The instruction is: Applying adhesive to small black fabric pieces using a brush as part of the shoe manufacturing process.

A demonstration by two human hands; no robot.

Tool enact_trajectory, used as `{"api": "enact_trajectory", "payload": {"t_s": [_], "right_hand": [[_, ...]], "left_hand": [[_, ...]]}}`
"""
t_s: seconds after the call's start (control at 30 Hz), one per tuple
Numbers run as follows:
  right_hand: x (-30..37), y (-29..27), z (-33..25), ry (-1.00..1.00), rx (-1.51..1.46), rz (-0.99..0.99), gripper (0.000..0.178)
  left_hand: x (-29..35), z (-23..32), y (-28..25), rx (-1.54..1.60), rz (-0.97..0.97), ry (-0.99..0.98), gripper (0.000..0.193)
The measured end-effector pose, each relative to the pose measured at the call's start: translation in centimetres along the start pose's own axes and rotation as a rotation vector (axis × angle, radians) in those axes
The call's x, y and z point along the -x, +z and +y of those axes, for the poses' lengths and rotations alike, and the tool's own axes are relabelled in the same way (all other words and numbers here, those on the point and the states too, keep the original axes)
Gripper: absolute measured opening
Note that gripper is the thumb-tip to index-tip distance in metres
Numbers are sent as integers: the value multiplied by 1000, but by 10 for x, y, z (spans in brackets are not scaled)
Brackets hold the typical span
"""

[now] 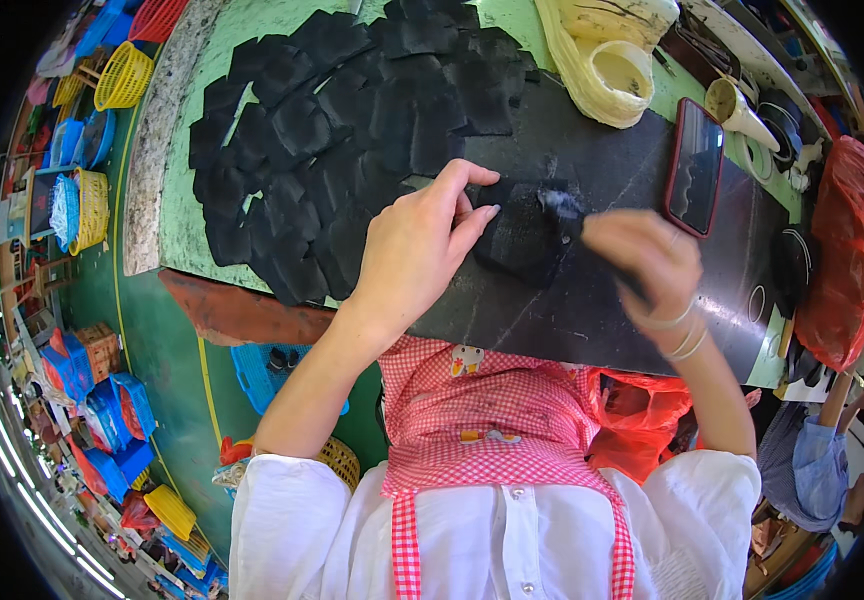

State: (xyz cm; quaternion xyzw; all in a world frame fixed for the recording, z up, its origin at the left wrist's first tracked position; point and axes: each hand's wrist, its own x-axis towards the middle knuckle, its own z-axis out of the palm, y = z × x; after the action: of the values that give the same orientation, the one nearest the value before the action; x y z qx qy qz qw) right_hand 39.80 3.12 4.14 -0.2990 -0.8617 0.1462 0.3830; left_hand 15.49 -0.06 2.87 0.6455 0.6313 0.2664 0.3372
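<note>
My left hand [422, 235] is at the left edge of a flat black piece [522, 240], thumb and forefinger bent against it. The piece looks like leather or fabric and lies on a dark board [592, 310]. In my right hand [652, 260], smeared by motion, is a small dark-handled brush [564, 205] with pale bristles touching the upper right of that piece. Left of and beyond my left hand, many similar black pieces [352, 110] overlap in a wide spread over the green tabletop [177, 215].
A phone [695, 165] with a red case lies at the board's right. Beyond it stands a cream container [617, 80] with a coated rim, near a cone of thread [737, 110]. A red plastic bag [842, 260] hangs at the right. Baskets [122, 75] stand at the left.
</note>
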Motion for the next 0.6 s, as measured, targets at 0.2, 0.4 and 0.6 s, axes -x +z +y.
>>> {"api": "enact_trajectory", "payload": {"t_s": [0.2,0.4,0.6], "right_hand": [[23,-11,-23,-26,-312,-200,23],[-16,-35,6,771,-348,228,15],[-54,-20,92,355,200,122,16]], "left_hand": [[-1,2,15,-180,276,336,18],[14,-53,-56,454,345,-184,19],[-2,-40,-57,-42,389,-41,39]]}}
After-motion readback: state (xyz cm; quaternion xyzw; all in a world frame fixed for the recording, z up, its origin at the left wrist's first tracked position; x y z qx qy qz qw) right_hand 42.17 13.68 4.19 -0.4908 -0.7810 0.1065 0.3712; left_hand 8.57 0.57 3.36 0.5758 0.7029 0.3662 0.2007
